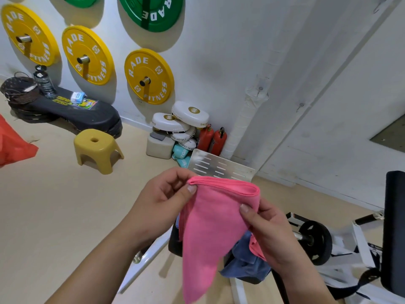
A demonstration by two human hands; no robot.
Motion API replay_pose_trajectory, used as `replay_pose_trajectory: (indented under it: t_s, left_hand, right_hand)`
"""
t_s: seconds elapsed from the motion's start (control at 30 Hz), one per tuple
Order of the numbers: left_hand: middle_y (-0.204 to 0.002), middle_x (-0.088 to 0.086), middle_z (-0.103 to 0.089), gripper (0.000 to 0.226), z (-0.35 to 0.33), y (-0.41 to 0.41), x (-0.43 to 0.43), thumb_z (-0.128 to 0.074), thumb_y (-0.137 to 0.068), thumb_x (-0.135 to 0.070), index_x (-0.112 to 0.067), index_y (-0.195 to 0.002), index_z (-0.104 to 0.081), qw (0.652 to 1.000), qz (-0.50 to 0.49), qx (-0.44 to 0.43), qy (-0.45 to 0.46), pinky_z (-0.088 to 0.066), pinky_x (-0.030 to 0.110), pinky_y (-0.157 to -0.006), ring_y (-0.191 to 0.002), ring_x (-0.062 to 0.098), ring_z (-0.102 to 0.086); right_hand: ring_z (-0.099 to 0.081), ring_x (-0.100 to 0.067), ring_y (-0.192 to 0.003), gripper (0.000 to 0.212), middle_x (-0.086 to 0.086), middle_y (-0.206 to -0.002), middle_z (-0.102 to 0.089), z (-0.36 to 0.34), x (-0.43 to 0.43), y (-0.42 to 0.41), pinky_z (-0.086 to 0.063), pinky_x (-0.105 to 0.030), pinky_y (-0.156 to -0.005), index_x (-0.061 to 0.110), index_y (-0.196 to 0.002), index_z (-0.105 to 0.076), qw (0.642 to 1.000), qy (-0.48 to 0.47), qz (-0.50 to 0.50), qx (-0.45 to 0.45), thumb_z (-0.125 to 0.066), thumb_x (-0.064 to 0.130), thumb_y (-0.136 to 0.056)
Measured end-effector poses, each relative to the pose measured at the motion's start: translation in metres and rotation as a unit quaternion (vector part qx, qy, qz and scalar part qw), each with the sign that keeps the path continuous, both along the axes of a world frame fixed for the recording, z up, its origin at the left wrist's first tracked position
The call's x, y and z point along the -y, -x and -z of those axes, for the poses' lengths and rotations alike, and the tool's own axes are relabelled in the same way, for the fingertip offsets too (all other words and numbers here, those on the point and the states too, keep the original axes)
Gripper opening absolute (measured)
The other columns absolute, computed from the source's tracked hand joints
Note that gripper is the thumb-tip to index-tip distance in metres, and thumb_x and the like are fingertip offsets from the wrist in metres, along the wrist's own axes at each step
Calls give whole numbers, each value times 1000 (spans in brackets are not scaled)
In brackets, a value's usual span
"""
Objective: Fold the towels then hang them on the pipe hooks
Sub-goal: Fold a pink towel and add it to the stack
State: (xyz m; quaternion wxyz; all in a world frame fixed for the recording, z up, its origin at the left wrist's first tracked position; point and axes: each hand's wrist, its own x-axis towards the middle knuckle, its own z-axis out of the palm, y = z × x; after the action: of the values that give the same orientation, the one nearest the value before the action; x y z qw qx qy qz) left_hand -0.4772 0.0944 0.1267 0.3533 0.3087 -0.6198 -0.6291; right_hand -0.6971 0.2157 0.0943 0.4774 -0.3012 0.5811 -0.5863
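A pink towel [210, 227] hangs folded in front of me, its doubled top edge stretched between my hands. My left hand [162, 200] pinches the towel's upper left corner between thumb and fingers. My right hand [269, 233] pinches its upper right fold, thumb on top. The lower end of the towel tapers to a point near the bottom of the view. Beneath it lies a blue towel [245, 262] with another pink cloth [256, 249] on a dark surface, partly hidden by my right hand. A white wrapped pipe [247, 110] with small hooks [260, 88] runs up the wall.
Yellow weight plates [149, 77] and green ones hang on the white wall. A yellow stool [97, 150], white pads [175, 123] and two red extinguishers [212, 139] stand on the floor. A perforated metal plate [219, 167] and a white-framed weight machine [317, 240] lie close by.
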Motion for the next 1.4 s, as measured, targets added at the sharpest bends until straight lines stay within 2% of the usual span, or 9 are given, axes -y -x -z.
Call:
replay_pose_trajectory:
  t_s: [0.17, 0.4, 0.6, 0.77, 0.83, 0.97, 1.1, 1.23, 1.4]
  left_hand:
    - [-99, 0, -77, 25, 15, -4, 2, -63, -96, 2, -20, -104, -72, 996, -23, 90, 2, -59, 43, -96, -96, 16, -73]
    - [-134, -35, -51, 96, -6, 13, 3, -87, -72, -34, -52, -150, -34, 933, 162, 252, 200, -38, -2, -95, -124, -16, -48]
    - [-92, -9, -71, 18, -9, 36, 2, -76, -86, -23, -29, -103, -76, 922, 164, 226, 268, -54, 29, -79, -89, 6, -65]
    - [-89, -17, -75, 22, -11, 34, 6, -67, -93, -11, -30, -96, -77, 958, 93, 168, 213, -50, 13, -74, -89, 1, -68]
    - [-92, -20, -75, 22, -9, 30, 16, -67, -92, -14, -33, -97, -76, 962, 22, 162, 219, -49, 13, -77, -92, -2, -68]
    - [-90, -24, -74, 22, 11, 20, 36, -66, -93, -24, -45, -95, -73, 955, -73, 199, 209, -53, 23, -77, -90, -3, -67]
    - [-80, -23, -71, 14, 41, 15, 40, -66, -94, -29, -42, -91, -71, 948, -122, 247, 157, -45, 21, -63, -79, -8, -63]
    - [-75, -15, -72, 7, 75, 16, 35, -67, -94, -32, -33, -92, -74, 945, -112, 284, 114, -44, 23, -61, -73, -2, -64]
    - [-61, -12, -68, 14, 113, 24, 18, -69, -93, -32, -29, -80, -73, 948, -107, 299, -4, -42, 26, -55, -54, 2, -57]
  right_hand:
    - [-71, -30, -113, 37, -11, -116, -76, -7, -3, -5, -55, -39, -93, 21, -110, -75, 997, -4, -10, -72, -83, 40, -80]
    - [-70, -18, -86, 15, -1, -89, -76, -27, -1, -11, -56, -34, -78, 30, -91, -77, 957, -6, -123, -263, -74, 15, -91]
    - [-69, -24, -88, 10, 2, -85, -76, -9, -3, -3, -55, -41, -78, 33, -86, -77, 952, -39, -79, -293, -83, 37, -80]
    - [-70, 4, -80, 10, 18, -84, -77, 53, -22, 12, -58, -27, -77, 33, -90, -73, 926, -213, -158, -269, -79, 25, -88]
    - [-73, -6, -89, 9, 9, -95, -79, 78, -34, 12, -60, -33, -85, 28, -98, -76, 931, -230, -137, -249, -76, 26, -89]
    - [-62, -16, -78, 18, -4, -82, -67, 95, -44, 16, -49, -22, -70, 6, -94, -74, 963, -209, -31, -168, -77, 23, -90]
    - [-71, -37, -104, 42, -12, -109, -77, 95, -46, 26, -58, -54, -97, 17, -110, -77, 976, -195, 86, -46, -82, 47, -82]
    - [-73, -32, -98, 34, -7, -118, -74, 88, -47, 27, -64, -47, -71, 24, -118, -76, 964, -176, 189, 56, -75, 43, -90]
    - [-70, -36, -89, 30, -19, -106, -73, 95, -52, 21, -54, -32, -61, 12, -113, -70, 951, -250, 175, -46, -60, 39, -102]
